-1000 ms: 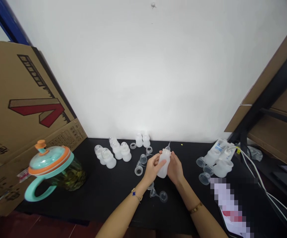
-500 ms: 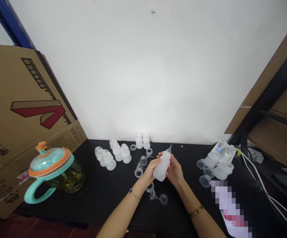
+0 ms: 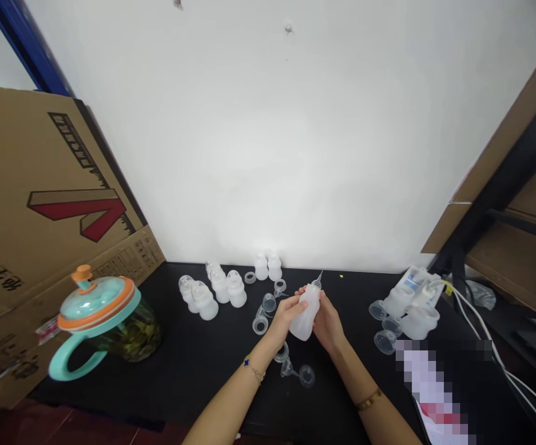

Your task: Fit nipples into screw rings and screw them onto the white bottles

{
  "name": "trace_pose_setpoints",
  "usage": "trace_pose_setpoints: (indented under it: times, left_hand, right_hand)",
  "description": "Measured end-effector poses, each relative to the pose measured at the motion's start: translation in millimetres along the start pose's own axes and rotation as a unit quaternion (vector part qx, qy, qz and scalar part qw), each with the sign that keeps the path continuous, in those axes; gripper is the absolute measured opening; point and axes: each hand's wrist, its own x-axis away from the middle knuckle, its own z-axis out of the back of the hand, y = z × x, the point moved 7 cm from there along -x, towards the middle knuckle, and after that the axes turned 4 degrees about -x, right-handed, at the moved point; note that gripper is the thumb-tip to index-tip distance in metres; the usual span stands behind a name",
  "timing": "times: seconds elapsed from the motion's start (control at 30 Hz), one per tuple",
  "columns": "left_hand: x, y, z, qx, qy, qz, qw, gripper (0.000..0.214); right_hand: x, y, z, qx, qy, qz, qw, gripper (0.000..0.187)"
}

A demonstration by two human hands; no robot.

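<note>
Frosted white plastic makes up the bottle (image 3: 305, 318) held between the person's two hands over the middle of the tabletop (image 3: 193, 371), nearer its front edge than the row along the back. It leans, with its narrow clear tip (image 3: 318, 279) pointing toward the back edge and a little to the right; whether its base touches the surface, I cannot tell. The left hand (image 3: 287, 316) is closed around the bottle's left side, thumb lying across the front; the right hand (image 3: 329, 320) is cupped against the other side near the neck, most of its fingers hidden. Just beside the left hand lie clear dome pieces (image 3: 269, 303) and a ring (image 3: 260, 325), and below the left wrist a small clear funnel-like part (image 3: 289, 369) sits beside a clear disc (image 3: 307, 376). Toward the back left stands a cluster of capped bottles (image 3: 220, 286); two more bottles (image 3: 274, 267) stand at the back edge, close to the wall (image 3: 295, 154). Near the left edge is a jug (image 3: 133, 337) with a teal and orange lid — dark leaves inside — and a cardboard box (image 3: 3, 161) behind it. By the right edge, white containers (image 3: 418, 322) and clear cups (image 3: 385, 342) gather near pale cables (image 3: 474, 309) — a pixelated phone-like slab (image 3: 434, 395) lies in front of them.
</note>
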Motion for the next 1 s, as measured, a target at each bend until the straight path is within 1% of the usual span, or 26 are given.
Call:
trace_pose_setpoints:
  times: [0.23,0.53,0.67,0.8,1.0]
  left_hand:
    - [-0.7,-0.8,2.2,-0.015,0.009,-0.005,1.000,0.049]
    - [1.0,11.7,0.0,-0.043,0.009,-0.057,0.997,0.045]
    - [0.5,12.5,0.9,-0.058,0.019,-0.063,0.996,0.049]
    - [0.9,13.8,1.3,-0.082,0.027,-0.081,0.993,0.048]
    - [2.1,13.7,3.7,-0.113,0.050,-0.088,0.988,0.050]
  right_hand:
    - [-0.9,-0.2,0.7,0.008,0.006,0.010,1.000,0.049]
    - [-5.6,2.7,5.9,0.022,0.001,0.024,0.999,0.048]
    - [-6.5,2.2,6.7,0.023,0.003,0.034,0.999,0.048]
    - [-6.6,1.8,5.5,0.017,0.004,0.041,0.999,0.048]
    - [-9.3,2.4,10.1,0.008,0.042,0.063,0.997,0.046]
